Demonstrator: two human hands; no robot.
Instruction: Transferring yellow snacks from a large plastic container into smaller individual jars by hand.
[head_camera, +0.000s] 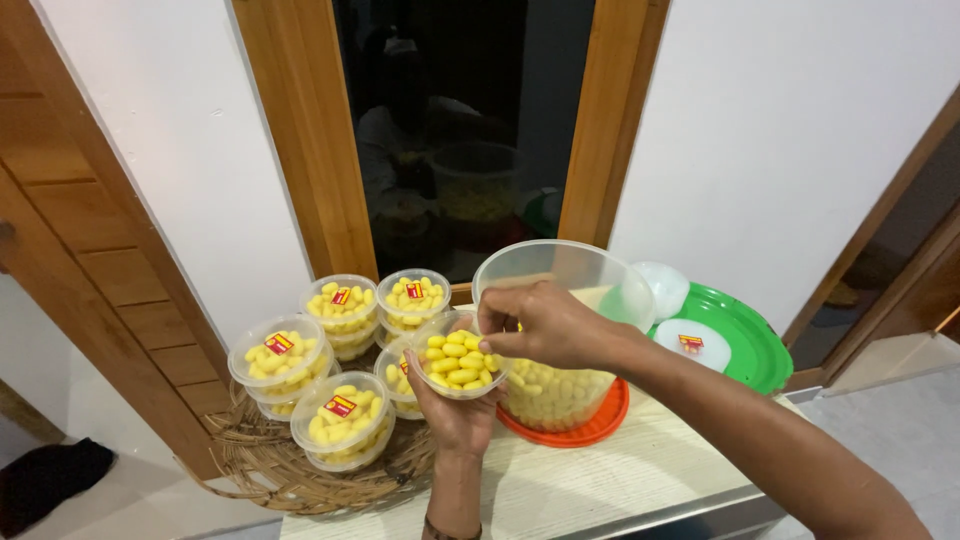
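My left hand (452, 415) holds up a small clear round tub (458, 362) filled with yellow oval pieces, palm under its base. My right hand (545, 325) is bent over the tub's right rim, fingertips pinched together just above the yellow pieces. Right behind both hands stands a large clear container (570, 285) partly filled with the same yellow pieces, resting on an orange lid (598, 425).
Several lidded tubs of yellow pieces with red-yellow stickers (340, 415) are stacked on a woven tray (270, 480) at left. A green plate (745, 345) with white lids lies at right. A dark window and wooden frames rise behind. The wooden tabletop (600, 480) ends near me.
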